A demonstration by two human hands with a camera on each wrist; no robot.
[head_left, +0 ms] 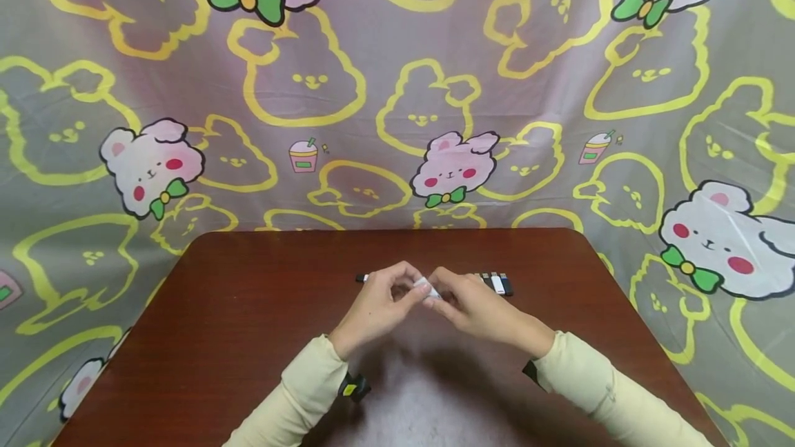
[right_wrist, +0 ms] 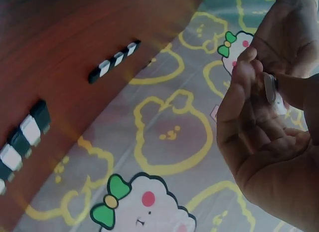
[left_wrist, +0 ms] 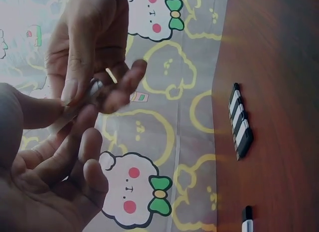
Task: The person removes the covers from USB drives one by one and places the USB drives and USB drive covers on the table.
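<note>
Both hands meet over the table, holding a small white stick-shaped piece [head_left: 428, 288], which looks like a USB stick. My left hand [head_left: 375, 304] pinches one end between thumb and fingers. The other end is pinched by my right hand [head_left: 477, 303]. Fingers cover most of the piece, so whether it is one part or two cannot be told. Beyond the right hand, black and white USB sticks [right_wrist: 31, 129] lie side by side with metal plugs showing. Behind the left hand is a row of small black and white pieces [right_wrist: 118, 59], mostly hidden in the head view.
The dark red-brown table [head_left: 248, 309] has rounded far corners. A patterned cloth [head_left: 348, 88] with cartoon animals hangs behind and beside it. Both rows lie toward the table's far edge.
</note>
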